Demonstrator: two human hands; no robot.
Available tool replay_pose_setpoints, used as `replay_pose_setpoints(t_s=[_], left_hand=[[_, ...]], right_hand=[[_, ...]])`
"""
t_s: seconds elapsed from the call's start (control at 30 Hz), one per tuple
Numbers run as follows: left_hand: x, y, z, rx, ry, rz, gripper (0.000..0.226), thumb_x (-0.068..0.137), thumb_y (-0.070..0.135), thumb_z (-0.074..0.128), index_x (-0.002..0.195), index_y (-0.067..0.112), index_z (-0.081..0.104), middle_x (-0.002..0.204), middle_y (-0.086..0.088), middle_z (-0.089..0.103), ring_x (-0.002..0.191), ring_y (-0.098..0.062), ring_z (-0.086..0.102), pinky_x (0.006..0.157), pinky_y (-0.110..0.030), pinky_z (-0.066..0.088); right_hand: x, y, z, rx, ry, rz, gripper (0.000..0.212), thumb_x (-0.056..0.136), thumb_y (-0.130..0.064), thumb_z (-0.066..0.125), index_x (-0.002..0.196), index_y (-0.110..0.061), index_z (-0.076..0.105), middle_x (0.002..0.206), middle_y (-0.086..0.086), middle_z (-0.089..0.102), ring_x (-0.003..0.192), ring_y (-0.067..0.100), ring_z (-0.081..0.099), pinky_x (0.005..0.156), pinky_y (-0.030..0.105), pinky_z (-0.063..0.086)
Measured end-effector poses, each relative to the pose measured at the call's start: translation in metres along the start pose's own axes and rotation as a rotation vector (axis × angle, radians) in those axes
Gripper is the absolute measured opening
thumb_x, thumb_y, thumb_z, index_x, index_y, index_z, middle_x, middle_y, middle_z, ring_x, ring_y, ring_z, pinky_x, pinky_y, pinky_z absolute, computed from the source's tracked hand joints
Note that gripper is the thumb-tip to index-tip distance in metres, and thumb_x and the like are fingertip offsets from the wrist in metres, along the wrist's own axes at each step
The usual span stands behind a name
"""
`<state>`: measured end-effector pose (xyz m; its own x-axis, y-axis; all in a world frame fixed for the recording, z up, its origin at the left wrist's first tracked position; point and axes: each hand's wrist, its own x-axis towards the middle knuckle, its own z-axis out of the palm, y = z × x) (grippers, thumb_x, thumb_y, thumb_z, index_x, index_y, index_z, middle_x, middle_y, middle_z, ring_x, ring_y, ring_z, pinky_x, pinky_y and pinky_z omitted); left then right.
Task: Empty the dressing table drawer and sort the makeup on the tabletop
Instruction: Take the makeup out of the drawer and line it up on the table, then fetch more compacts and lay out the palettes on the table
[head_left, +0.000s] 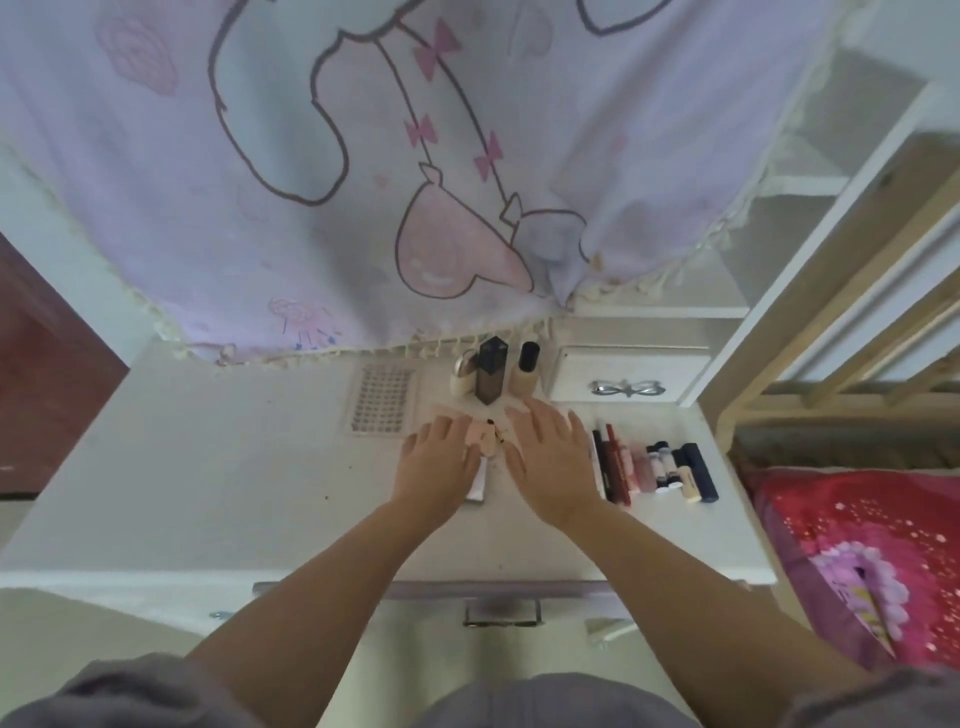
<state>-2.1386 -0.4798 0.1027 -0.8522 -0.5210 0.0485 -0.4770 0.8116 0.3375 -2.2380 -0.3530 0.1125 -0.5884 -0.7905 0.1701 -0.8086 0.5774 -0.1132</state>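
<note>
Sorting underway: left hand (441, 457) and right hand (550, 457), fingers flat, press pale items (480, 441) before the dark bottle (491, 371), needing nudging into line

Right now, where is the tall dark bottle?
In the head view, the dark bottle stands at the tabletop's back edge, between a cream jar and a black-capped bottle, just beyond the hands.
</note>
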Motion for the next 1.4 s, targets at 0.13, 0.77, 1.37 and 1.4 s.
replay_pose_setpoints(t_s=[0.13, 0.77, 1.37, 1.4], left_hand=[[-0.012, -0.002, 0.016, 0.094, -0.054, 0.085, 0.055, 0.097, 0.043, 0.031, 0.146, 0.019, 0.023, 0.148, -0.003, 0.032, 0.137, -0.02, 0.027, 0.114, -0.04, 0.017], [-0.132, 0.011, 0.021, 0.095, -0.227, 1.072, 0.058, 0.093, 0.039, 0.045, 0.143, 0.012, 0.035, 0.138, -0.012, 0.047, 0.129, -0.026, 0.042, 0.108, -0.05, 0.027], [-0.497, -0.071, 0.024, 0.298, -0.679, 1.738, 0.061, 0.096, 0.053, 0.014, 0.149, 0.025, 0.006, 0.155, -0.006, 0.015, 0.143, -0.024, 0.01, 0.114, -0.052, 0.004], [-0.525, -0.08, 0.02, 0.31, -0.706, 1.798, 0.061, 0.096, 0.053, 0.014, 0.149, 0.025, 0.006, 0.155, -0.006, 0.015, 0.142, -0.024, 0.009, 0.113, -0.052, 0.004]], right_hand=[[-0.026, 0.003, 0.005, -0.076, 0.008, 0.081, 0.048, 0.094, -0.038, 0.036, 0.131, -0.014, 0.056, 0.134, 0.012, 0.055, 0.124, 0.029, 0.052, 0.1, 0.053, 0.041], [-0.255, -0.149, 0.02, -0.052, -0.153, 1.23, 0.058, 0.098, -0.05, 0.013, 0.15, -0.028, 0.002, 0.159, 0.001, -0.002, 0.146, 0.019, -0.006, 0.113, 0.06, -0.005], [-0.549, -0.491, 0.056, 0.204, 0.045, 2.12, 0.058, 0.097, -0.053, 0.013, 0.15, -0.032, 0.004, 0.16, -0.002, -0.002, 0.146, 0.017, -0.008, 0.112, 0.058, -0.009], [-0.568, -0.52, 0.058, 0.218, 0.069, 2.201, 0.058, 0.097, -0.054, 0.012, 0.15, -0.032, 0.004, 0.16, -0.002, -0.002, 0.146, 0.017, -0.008, 0.112, 0.058, -0.009]])
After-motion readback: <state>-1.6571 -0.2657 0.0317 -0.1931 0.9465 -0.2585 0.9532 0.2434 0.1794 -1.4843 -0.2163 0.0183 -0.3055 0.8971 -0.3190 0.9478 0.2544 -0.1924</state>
